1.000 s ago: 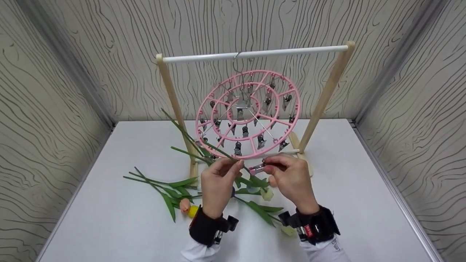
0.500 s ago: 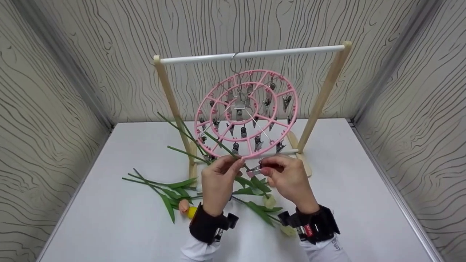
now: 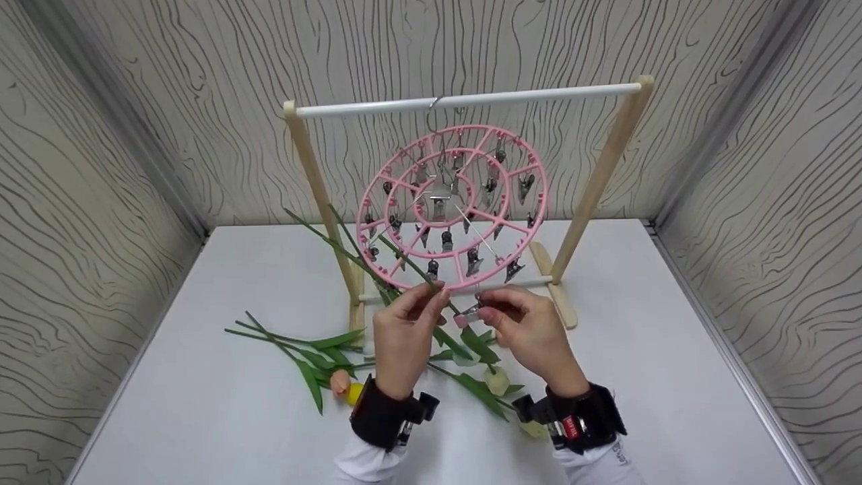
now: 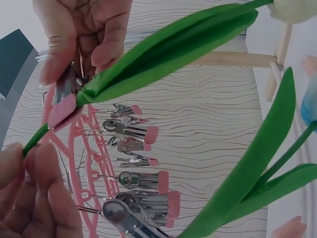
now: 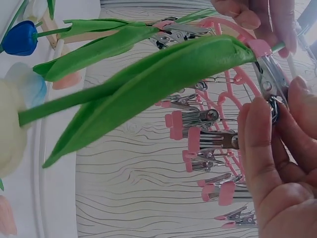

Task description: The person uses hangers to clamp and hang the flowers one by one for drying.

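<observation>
My left hand (image 3: 404, 337) pinches the green stem (image 4: 35, 140) of a white tulip (image 3: 497, 380) between thumb and fingers. Thumb and fingers of my right hand (image 3: 535, 330) grip a metal clip (image 5: 270, 79) by its handle end. The clip's pink tips (image 4: 63, 112) lie across the stem just below the leaf (image 5: 163, 74), as both wrist views show. That clip is at the lower edge of a round pink rack (image 3: 465, 283), which hangs tilted by a hook. Other clips (image 4: 131, 130) dangle from the rack's rings.
A wooden stand (image 3: 606, 175) with a white bar (image 3: 539, 98) carries the rack. Several tulips with green stems (image 3: 269, 335), an orange bloom (image 3: 340, 382) and a yellow one (image 3: 355, 394) lie on the white table (image 3: 236, 431). More stems cross the rack's lower left; a blue tulip (image 5: 19, 38) hangs nearby.
The rack has shifted slightly left and up. The clip in my right hand has moved slightly left, its pink tips now across the stem, and the white bloom hangs slightly lower.
</observation>
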The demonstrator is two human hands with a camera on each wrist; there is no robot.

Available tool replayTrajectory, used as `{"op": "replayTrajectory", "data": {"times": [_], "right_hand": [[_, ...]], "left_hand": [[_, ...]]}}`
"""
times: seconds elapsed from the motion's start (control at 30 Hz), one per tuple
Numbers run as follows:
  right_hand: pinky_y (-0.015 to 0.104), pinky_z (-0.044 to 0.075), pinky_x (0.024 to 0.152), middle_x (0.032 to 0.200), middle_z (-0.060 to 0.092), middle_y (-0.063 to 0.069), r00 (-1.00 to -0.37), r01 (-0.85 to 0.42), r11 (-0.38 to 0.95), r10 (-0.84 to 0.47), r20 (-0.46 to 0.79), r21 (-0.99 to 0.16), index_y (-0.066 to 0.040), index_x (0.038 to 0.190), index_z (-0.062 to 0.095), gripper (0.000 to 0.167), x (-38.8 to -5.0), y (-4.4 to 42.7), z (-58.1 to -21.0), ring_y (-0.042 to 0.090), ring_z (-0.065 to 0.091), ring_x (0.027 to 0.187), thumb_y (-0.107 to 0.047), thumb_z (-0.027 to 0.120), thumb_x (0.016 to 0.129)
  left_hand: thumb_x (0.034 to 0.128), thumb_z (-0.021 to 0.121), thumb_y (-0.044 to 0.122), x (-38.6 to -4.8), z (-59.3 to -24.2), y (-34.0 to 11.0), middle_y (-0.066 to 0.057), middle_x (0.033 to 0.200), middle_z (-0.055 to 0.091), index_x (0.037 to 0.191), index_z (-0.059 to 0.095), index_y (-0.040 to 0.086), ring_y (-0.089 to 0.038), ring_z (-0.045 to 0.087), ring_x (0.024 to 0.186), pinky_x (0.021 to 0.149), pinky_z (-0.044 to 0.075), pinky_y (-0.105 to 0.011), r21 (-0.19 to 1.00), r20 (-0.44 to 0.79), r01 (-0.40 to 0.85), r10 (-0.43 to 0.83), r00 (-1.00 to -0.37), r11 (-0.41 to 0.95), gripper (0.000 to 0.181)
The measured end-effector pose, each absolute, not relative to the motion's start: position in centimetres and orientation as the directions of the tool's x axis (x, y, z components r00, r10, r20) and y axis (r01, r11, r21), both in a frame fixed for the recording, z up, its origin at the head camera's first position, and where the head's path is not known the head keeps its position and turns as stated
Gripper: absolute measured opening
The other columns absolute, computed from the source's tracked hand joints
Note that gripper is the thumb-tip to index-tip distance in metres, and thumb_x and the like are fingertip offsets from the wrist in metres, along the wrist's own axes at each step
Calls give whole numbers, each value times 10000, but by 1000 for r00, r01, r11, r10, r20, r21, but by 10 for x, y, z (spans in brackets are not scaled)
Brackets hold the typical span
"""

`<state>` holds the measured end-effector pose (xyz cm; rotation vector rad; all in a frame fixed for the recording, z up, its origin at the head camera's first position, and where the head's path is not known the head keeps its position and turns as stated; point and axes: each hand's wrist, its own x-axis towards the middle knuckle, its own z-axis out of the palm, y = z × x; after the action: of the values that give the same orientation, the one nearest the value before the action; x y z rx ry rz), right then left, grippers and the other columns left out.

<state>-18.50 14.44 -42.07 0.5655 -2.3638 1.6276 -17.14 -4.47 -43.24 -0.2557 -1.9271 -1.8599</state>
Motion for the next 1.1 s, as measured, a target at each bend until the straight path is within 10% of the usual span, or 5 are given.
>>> {"op": "replayTrajectory", "data": {"times": [0.33, 1.1], "right_hand": [[193, 491, 522, 871, 716, 68, -883, -468, 344, -148, 445, -814, 21, 967, 772, 107, -183, 142, -417, 186, 634, 645, 65, 770, 869], [255, 570, 802, 1036, 730, 68, -940, -336, 322, -167, 296, -885, 14, 1164, 727, 244, -194, 147, -421, 202, 696, 904, -61, 755, 934]], "left_hand": [[951, 745, 133, -170, -431, -43, -29, 882, 755, 1075, 774, 29, -210, 682, 651, 615, 592, -400, 881, 472, 466, -174, -864, 80, 165], [961, 744, 168, -160, -450, -50, -34, 996, 766, 1175, 760, 37, -183, 721, 791, 729, 595, -272, 911, 410, 392, -194, -891, 129, 252]]}}
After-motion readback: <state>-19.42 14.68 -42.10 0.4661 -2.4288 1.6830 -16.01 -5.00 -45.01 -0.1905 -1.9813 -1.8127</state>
